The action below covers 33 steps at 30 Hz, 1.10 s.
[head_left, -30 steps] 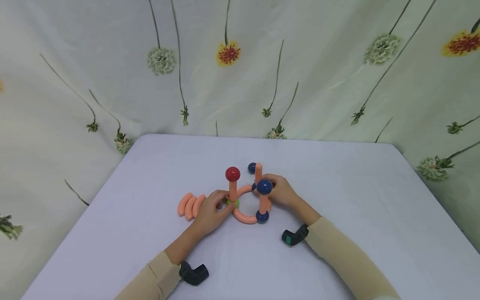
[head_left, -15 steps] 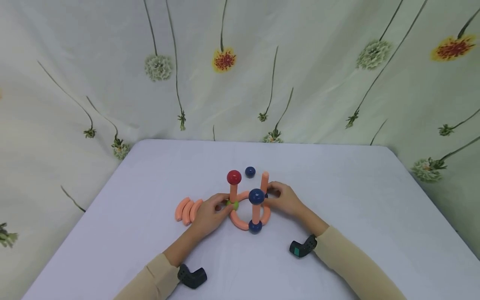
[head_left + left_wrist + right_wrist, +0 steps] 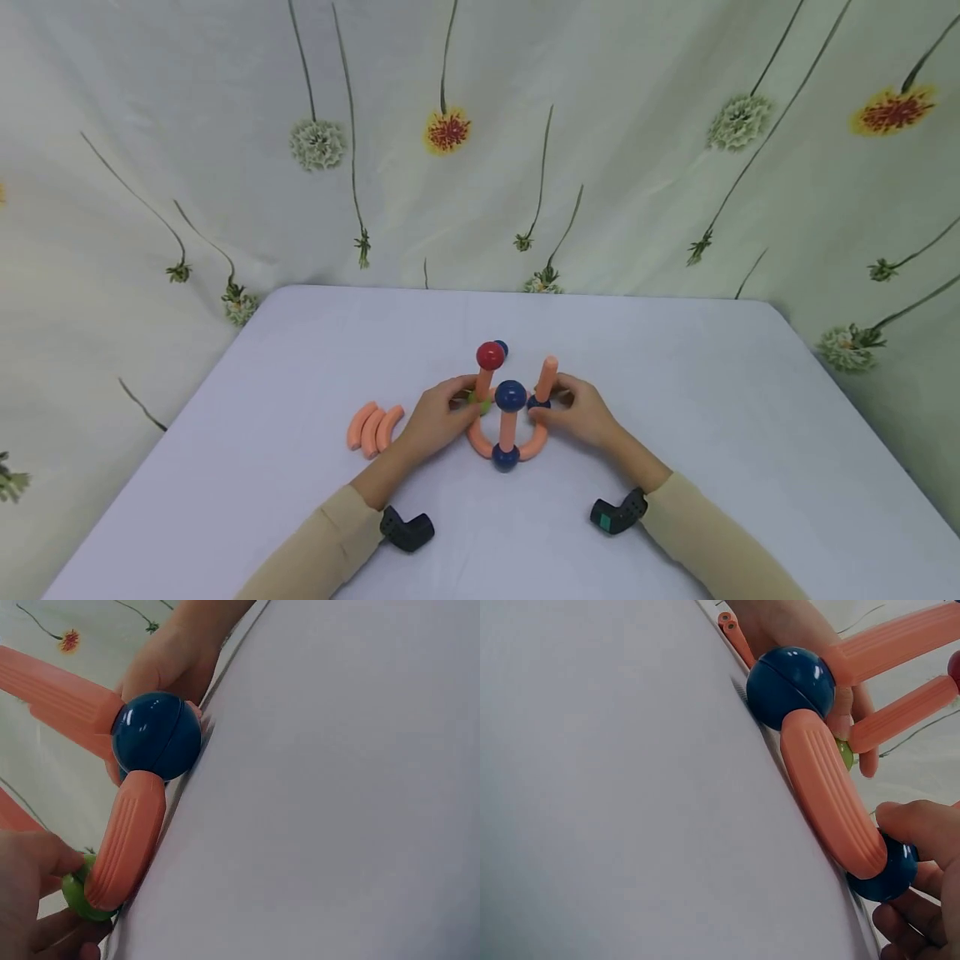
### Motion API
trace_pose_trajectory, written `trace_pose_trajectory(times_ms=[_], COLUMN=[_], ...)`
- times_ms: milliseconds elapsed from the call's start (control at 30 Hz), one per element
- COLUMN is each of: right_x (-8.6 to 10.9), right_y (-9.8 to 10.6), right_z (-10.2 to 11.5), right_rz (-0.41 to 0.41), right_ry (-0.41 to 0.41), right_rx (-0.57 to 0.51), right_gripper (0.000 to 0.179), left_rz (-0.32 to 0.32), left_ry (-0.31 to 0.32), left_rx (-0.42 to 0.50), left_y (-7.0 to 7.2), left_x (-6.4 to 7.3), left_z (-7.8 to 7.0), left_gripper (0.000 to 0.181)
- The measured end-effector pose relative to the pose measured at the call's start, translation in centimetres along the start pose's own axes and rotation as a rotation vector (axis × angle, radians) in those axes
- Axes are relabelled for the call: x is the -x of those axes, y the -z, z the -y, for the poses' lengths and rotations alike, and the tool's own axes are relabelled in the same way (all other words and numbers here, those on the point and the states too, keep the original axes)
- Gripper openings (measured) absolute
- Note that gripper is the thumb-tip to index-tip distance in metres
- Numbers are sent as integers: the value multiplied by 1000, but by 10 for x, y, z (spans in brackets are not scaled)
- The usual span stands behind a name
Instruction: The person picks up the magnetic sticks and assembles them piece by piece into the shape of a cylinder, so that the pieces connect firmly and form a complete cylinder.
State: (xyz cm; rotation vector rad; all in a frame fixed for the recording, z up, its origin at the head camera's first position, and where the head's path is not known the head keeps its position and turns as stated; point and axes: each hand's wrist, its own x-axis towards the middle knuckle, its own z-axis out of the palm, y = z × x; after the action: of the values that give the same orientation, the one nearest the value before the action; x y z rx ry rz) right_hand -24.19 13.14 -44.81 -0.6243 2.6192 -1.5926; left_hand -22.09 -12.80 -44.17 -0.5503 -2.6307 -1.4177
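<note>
A ring of curved orange sticks joined by balls lies between both hands. My left hand pinches the green ball at the ring's left; its upright orange stick leans slightly, topped by a red ball. My right hand pinches the right blue ball between thumb and fingers. From that ball a straight orange stick rises, tilted right, its top end bare. At the ring's front, another blue ball bears an upright stick with a blue ball on top. The ring's far side is partly hidden.
Several curved orange sticks lie side by side left of the left hand. A loose blue ball sits behind the ring, partly covered by the red one. A flowered cloth hangs behind the white table.
The ring has turned clockwise: its right blue ball came nearer and rightward with my right hand, and the front ball went left. My left hand moved right with the green ball.
</note>
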Motion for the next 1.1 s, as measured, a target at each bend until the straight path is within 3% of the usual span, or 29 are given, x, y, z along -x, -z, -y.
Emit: trace_pose_trajectory(times_ms=[300, 467, 767, 967, 1100], right_x=[1, 3, 9, 11, 17], right_y=[-1, 0, 1, -1, 2], right_z=[4, 4, 2, 3, 22], right_rz=[-12, -24, -32, -27, -10], right_ry=[35, 39, -1, -8, 5], right_rx=[-16, 0, 10, -14, -29], right_gripper=[30, 28, 30, 30, 26], left_rz=[-74, -65, -60, -53, -49], left_ry=[0, 21, -20, -13, -24], left_rx=[-64, -21, 36, 33, 35], left_y=[-3, -6, -12, -13, -12], left_x=[-12, -16, -22, -20, -18], left_z=[-5, -6, 1, 5, 7], left_gripper=[33, 30, 32, 34, 34])
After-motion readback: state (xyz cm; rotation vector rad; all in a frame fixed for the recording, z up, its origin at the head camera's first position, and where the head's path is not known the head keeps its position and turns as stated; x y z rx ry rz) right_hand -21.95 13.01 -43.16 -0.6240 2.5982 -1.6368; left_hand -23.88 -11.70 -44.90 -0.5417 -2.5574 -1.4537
